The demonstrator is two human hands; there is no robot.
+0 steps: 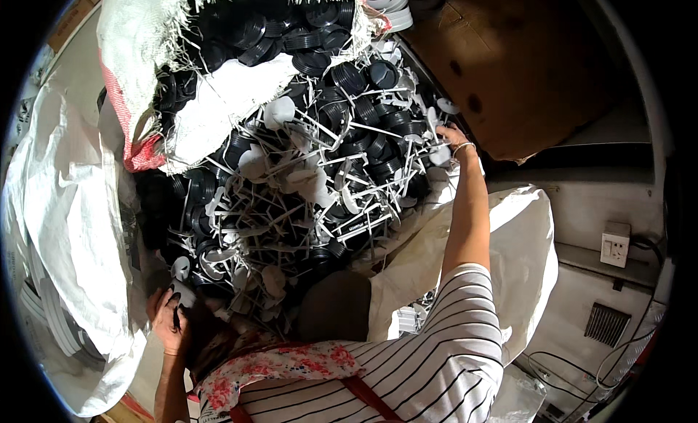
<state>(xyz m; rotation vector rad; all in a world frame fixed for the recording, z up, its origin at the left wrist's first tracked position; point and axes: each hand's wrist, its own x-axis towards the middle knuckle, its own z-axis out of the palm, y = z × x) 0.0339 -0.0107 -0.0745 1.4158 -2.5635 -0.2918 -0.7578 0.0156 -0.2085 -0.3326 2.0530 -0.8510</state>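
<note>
A big heap of black ribbed round caps [349,78] mixed with white plastic pieces [313,183], thin stems with flat discs, spreads in front of me. At the heap's far right edge my right hand [454,137] reaches out, fingers bent around a white plastic piece beside pale discs [439,155]. Down at the near left my left hand [169,320] is closed around a small black plastic piece [176,315], whose exact shape is partly hidden by the fingers. A whitish rounded part [183,293] lies right against those fingertips.
A woven white sack [138,30] with a frayed mouth and more black caps lies over the far left. White plastic sacks [65,227] [520,248] flank the heap. Brown cardboard [509,67] leans at the far right. A socket box [615,245] with cables is on the right.
</note>
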